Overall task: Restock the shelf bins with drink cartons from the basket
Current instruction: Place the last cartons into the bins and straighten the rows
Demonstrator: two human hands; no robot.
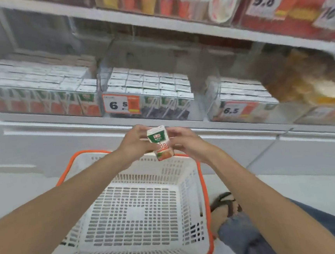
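Note:
A small drink carton (160, 142), white and green on top and orange below, is held upright above the far rim of the basket. My left hand (135, 140) grips its left side and my right hand (186, 143) pinches its right side. Under my arms stands the white mesh basket (129, 215) with an orange rim; nothing lies in it. On the shelf ahead stand three clear bins of cartons: a left bin (38, 93), a middle bin (149, 92) with a 6.5 price tag, and a right bin (241, 100).
The white shelf edge (101, 124) runs just beyond my hands. An upper shelf (173, 23) carries red and orange packs and price cards. Orange packets (304, 82) lie to the right of the bins. My sandalled foot (224, 207) and jeans leg are beside the basket's right side.

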